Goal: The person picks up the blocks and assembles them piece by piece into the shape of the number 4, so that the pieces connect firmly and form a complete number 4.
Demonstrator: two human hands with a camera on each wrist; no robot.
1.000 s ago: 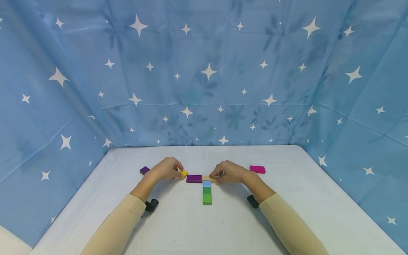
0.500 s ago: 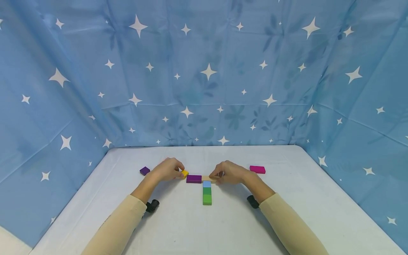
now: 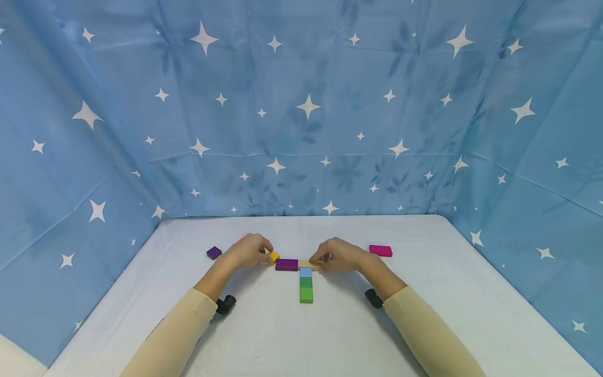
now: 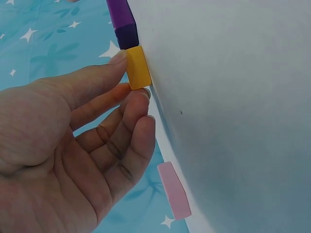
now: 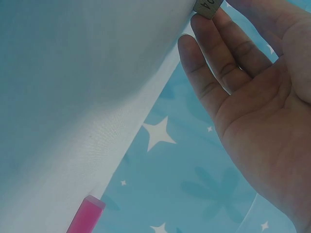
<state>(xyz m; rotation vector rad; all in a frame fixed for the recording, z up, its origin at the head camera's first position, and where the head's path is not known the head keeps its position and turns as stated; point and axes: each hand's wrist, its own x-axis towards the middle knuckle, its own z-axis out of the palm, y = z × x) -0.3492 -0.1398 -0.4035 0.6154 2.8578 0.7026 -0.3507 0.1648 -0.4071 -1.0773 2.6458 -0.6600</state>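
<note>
My left hand [image 3: 249, 250] pinches a small yellow block [image 4: 138, 68] between thumb and fingers. The yellow block lies at the left end of a purple block [image 3: 286, 265]; in the left wrist view the two seem to meet end to end. My right hand [image 3: 340, 255] holds a natural wood block [image 3: 304, 264] at the purple block's right end, its fingers covering part of it. In the right wrist view, that wood block [image 5: 208, 7] shows dark markings on its end. Below it, a light blue block [image 3: 305, 272] and green blocks [image 3: 306, 290] run toward me in a column.
A dark purple block [image 3: 214, 253] lies on the white table [image 3: 377, 340] left of my left hand. Behind that hand a pale pink block [image 4: 175, 191] is partly hidden in the head view. A magenta block [image 3: 380, 251] lies to the right. Starry blue curtains [image 3: 301, 131] surround the table.
My left hand has shifted slightly right with the yellow block, closer to the purple block. The pale pink block has come partly into sight behind it. The right hand stays put.
</note>
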